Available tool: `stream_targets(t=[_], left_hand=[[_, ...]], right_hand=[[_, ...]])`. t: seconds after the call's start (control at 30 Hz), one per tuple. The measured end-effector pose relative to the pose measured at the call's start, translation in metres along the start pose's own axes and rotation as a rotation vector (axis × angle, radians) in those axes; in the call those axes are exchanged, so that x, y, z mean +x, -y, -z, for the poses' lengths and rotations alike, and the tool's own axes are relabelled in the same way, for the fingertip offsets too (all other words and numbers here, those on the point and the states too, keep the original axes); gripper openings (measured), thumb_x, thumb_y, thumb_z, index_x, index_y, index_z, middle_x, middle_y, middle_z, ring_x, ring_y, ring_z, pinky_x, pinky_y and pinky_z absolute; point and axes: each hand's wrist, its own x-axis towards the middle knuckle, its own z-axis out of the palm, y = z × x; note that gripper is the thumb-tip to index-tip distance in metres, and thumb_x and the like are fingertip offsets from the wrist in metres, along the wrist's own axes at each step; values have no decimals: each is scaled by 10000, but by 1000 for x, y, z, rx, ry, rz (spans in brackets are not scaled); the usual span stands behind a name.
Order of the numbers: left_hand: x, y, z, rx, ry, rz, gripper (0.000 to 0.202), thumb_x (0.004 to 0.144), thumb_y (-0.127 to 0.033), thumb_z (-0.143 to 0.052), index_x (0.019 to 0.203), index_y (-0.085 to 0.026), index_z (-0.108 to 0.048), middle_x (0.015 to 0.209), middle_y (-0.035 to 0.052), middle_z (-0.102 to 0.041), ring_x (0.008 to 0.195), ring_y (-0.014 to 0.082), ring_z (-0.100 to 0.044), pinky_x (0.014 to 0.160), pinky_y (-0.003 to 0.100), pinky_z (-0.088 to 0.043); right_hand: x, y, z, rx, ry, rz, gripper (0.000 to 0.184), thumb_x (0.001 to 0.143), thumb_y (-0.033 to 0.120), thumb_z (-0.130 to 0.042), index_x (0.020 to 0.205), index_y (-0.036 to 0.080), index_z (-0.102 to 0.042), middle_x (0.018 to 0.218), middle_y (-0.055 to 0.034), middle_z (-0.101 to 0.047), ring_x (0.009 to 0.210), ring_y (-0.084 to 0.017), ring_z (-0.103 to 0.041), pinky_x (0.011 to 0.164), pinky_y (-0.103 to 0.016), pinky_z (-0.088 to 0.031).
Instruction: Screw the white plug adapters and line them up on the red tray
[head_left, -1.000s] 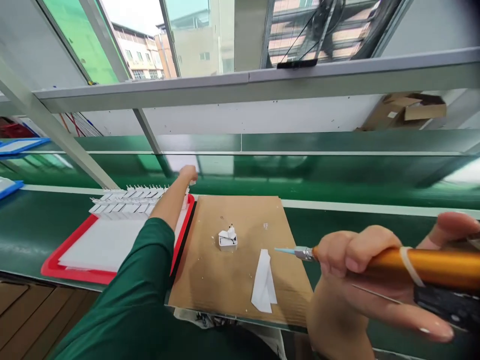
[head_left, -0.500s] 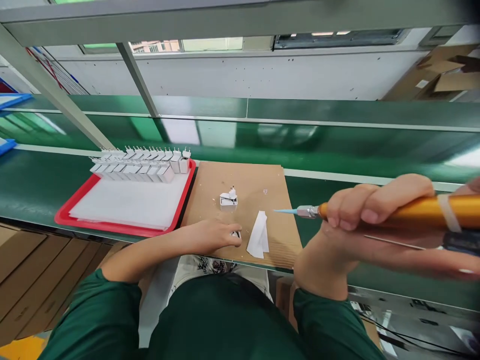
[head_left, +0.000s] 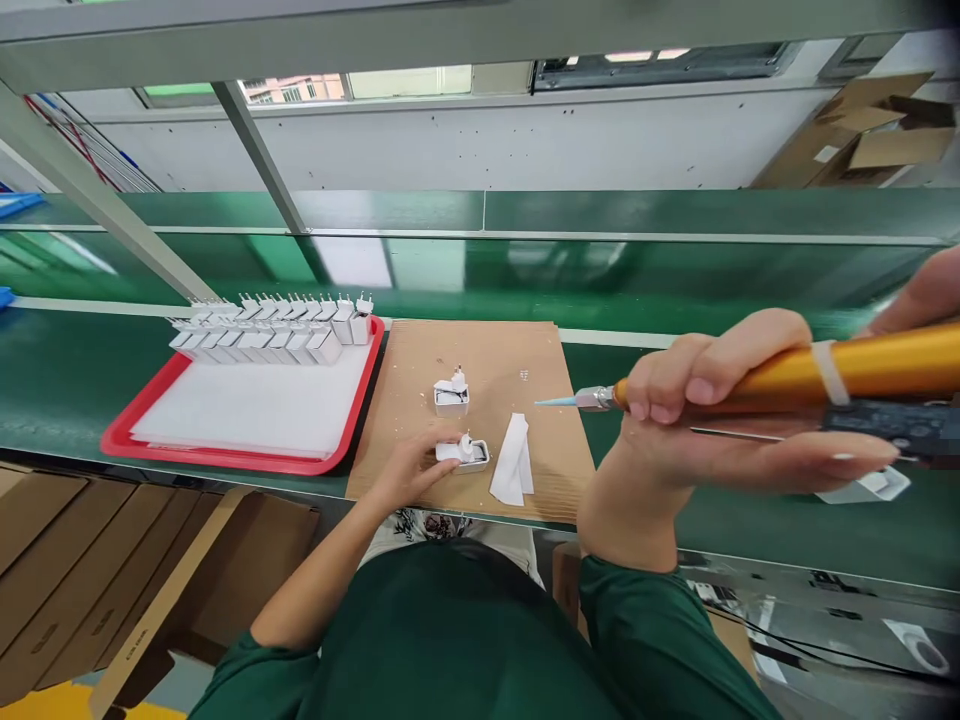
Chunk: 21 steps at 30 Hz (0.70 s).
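My right hand [head_left: 720, 420] is closed round an orange pen-shaped tool [head_left: 840, 372] with a thin blue tip [head_left: 555, 402], held in the air over the right edge of a brown board [head_left: 480, 350]. My left hand [head_left: 409, 468] rests on the board's near edge, its fingers pinching a small white charger part [head_left: 465, 453]. A second white charger part [head_left: 451, 395] stands alone in the middle of the board. A folded white paper strip [head_left: 512, 472] lies just right of my left hand.
A red tray [head_left: 150, 450] with a white sheet and two rows of white plug adapters [head_left: 270, 325] sits to the left on the green conveyor belt [head_left: 675, 280]. Cardboard boxes [head_left: 90, 570] stand under the bench. Another box [head_left: 862, 130] lies at the far right.
My left hand came back from the tray's far corner to the board's near edge with a white charger part. The camera tipped down. My right hand stayed raised with the tool.
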Motion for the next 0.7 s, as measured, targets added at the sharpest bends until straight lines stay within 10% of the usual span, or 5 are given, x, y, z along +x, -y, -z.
stream_targets(t=[0.23,0.4,0.57,0.7], left_hand=[[19,0,-5,-334,2,34,364,883,-413,-720,1143,-158,-696,1203,147,-730,1128,252,-703,955,371,-581],[20,0,0,-190,20,-127,269,907,-333,-710,1127,-178,-707,1146,127,-745,1103,238,-704,954,381,-580],[0,-1,-20,163,-232,-262,284,920,-265,-686,1203,-241,-689,1084,87,-709,1023,210,-686,927,380,-586],[-9,5,-34,27,-323,-143,244,932,-292,-666,1168,-239,-700,1090,87,-648,1001,196,-679,734,283,-627]], right_hand=[[3,14,-10,-84,-9,-76,470,813,594,-669,625,185,-533,634,53,-363,344,-26,-386,266,-205,-320],[1,21,-15,-99,-53,-137,484,785,601,-716,595,193,-538,657,44,-375,388,-31,-404,306,-223,-349],[1,15,-8,-81,-8,-99,456,826,547,-630,594,187,-474,635,38,-337,346,-48,-386,243,-255,-291],[-3,14,-6,-93,-65,-126,431,824,542,-647,616,189,-513,671,29,-369,379,-50,-393,263,-264,-309]])
